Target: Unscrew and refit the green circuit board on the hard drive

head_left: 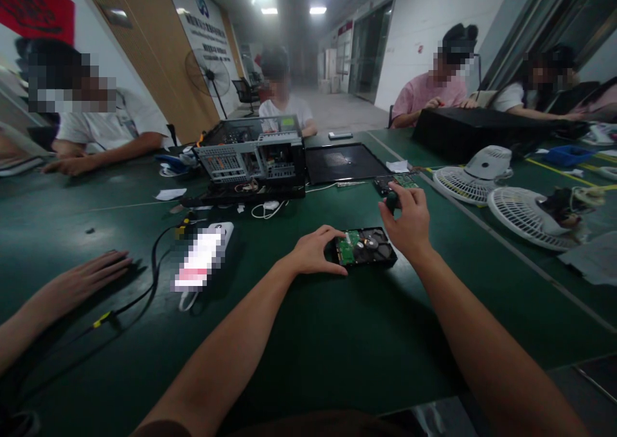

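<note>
A hard drive (370,247) lies on the green tabletop, its circuit board and round motor hub facing up. My left hand (315,250) grips its left end, fingers at the far edge and thumb at the near one. Just above the drive's right end, my right hand (409,222) is closed round a screwdriver (392,200) with a dark green handle; its shaft cannot be made out. Beyond that hand lies a second drive or circuit board (384,186), partly covered by my fingers.
An opened computer case (253,157) stands at the back, beside a black side panel (344,160). A phone (205,254) and a black cable (155,263) lie left, near another person's hand (96,276). White fan parts (525,215) lie right. Several people sit around the table.
</note>
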`<act>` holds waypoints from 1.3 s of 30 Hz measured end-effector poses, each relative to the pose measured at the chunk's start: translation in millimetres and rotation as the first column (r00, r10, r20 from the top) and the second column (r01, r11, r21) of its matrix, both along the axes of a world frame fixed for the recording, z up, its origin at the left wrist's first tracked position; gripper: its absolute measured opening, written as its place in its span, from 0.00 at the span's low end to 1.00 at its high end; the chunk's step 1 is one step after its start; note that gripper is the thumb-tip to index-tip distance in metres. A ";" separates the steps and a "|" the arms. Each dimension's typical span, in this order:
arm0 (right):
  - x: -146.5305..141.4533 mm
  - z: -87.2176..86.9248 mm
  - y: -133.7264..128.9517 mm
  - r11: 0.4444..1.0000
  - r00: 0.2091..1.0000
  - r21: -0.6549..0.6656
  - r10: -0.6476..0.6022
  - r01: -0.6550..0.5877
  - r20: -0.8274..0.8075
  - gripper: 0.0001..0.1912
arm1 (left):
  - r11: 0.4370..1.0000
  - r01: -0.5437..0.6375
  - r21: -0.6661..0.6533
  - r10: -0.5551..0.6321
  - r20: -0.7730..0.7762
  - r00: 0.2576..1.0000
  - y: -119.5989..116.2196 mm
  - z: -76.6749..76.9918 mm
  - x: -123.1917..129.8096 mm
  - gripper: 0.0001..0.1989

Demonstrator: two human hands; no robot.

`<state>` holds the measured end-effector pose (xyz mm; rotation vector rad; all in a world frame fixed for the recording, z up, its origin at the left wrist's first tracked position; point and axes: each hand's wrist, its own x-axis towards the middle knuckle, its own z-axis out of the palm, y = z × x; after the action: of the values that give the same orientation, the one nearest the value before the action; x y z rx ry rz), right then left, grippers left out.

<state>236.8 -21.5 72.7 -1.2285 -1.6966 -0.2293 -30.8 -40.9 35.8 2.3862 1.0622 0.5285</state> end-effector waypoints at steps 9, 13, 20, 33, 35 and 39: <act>-18.4 6.8 -13.2 0.963 0.947 -0.175 0.149 -0.204 -0.285 0.23 | 0.993 -0.025 0.115 0.029 -0.033 0.999 -0.6 -5.8 8.6 0.47; -27.4 0.8 -15.1 0.897 0.889 -0.246 0.260 -0.367 -0.376 0.22 | 0.997 -0.008 0.076 0.009 -0.018 1.000 2.3 -6.6 5.5 0.48; -35.6 -8.0 -18.3 0.842 0.868 -0.299 0.333 -0.449 -0.369 0.21 | 0.999 -0.004 0.043 0.004 0.002 1.000 6.6 -7.6 3.5 0.41; -37.7 -10.0 -18.5 0.831 0.873 -0.317 0.351 -0.457 -0.337 0.21 | 0.997 -0.045 0.070 0.043 0.019 0.999 4.8 -6.4 7.0 0.30; -38.1 -10.3 -18.7 0.829 0.872 -0.321 0.350 -0.458 -0.342 0.21 | 0.997 -0.043 0.070 0.041 0.021 0.999 4.7 -5.9 7.0 0.30; -38.1 -10.8 -18.2 0.829 0.872 -0.322 0.346 -0.457 -0.347 0.22 | 0.997 -0.053 0.062 0.052 0.016 0.999 4.7 -6.3 7.3 0.30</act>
<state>198.7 -39.7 61.9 -1.0811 -1.7554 0.5506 -23.4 -36.1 29.5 2.4103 1.1200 0.6046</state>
